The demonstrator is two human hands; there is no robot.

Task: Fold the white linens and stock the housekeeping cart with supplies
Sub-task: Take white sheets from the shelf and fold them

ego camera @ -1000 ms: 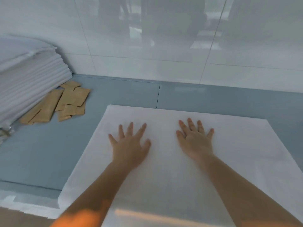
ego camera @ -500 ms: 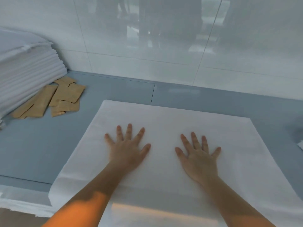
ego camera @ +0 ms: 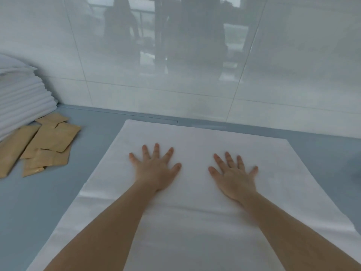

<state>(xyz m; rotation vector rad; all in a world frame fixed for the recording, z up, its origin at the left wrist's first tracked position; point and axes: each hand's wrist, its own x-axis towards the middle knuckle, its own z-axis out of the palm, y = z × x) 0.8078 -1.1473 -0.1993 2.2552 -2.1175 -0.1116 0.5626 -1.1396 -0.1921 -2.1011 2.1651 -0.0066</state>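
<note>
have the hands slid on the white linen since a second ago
Yes. Both the left hand and right hand slid back toward the person, away from the flat white linen sheet's far edge.

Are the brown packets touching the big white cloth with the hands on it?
Apart. The head view shows bare grey counter between the brown packets and the white cloth.

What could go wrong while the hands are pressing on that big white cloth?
The flat white linen sheet hangs over the near edge of the grey-blue table, so it might slide off if pulled. A faint crease crosses it near the wrists; the left hand and right hand, both spread flat, could press it in. The loose tan paper packets lie beside the sheet's left edge and might get swept along in a fold.
</note>
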